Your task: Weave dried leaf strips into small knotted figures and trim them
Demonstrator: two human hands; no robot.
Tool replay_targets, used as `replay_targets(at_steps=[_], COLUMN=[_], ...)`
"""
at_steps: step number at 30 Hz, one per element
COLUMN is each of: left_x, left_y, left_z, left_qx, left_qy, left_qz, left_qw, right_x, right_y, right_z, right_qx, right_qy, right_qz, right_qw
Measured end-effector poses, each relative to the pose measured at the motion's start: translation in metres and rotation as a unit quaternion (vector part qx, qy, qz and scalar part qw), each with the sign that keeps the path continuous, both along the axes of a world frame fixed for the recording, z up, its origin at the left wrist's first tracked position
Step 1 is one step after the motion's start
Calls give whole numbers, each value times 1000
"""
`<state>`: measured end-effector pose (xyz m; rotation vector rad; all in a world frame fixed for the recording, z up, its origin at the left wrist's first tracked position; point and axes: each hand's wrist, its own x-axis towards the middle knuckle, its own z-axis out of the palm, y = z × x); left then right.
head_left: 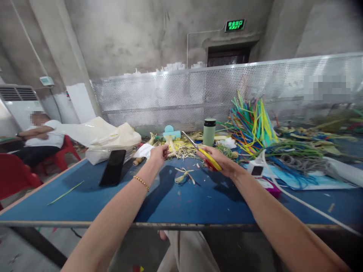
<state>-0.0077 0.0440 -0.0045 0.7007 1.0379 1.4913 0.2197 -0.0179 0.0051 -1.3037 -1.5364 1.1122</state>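
My right hand [218, 160] is closed round yellow-handled scissors [202, 151], whose blades point up and left over the table. My left hand [159, 152] pinches a pale straw-like strip [171, 145] just left of the blades. A small knot of pale strips [183, 175] lies on the blue table [181, 204] below both hands. A beaded bracelet is on my left wrist.
A black phone [112, 167] lies left, by a cream bag [99, 138]. A green flask [209, 132], heap of coloured strips [251, 122], white power strip [256, 167] and cable sit right. A perforated metal screen runs behind. A person sits on a red chair [17, 175] far left.
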Motion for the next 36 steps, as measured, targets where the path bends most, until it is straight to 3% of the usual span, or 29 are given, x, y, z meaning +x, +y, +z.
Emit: replay_targets(at_steps=[8,21,31,36], left_x=[28,47,45,44], left_y=[7,-6,-1,1], left_z=[6,7,5,5], left_qx=[-5,0,6,12], left_qy=[18,36,56,56], left_qz=[-19,-75,-87,-96], left_qw=[1000,997,995,994], right_x=[-5,-4,-2,-3], right_y=[-3,6,0,-3], right_z=[-6,-17,-10,-9], right_qx=[3,74,91,65], right_qy=[-126,-124,-147,-117], right_qz=[4,-9,-13,-1], right_qw=[992,989,985,991])
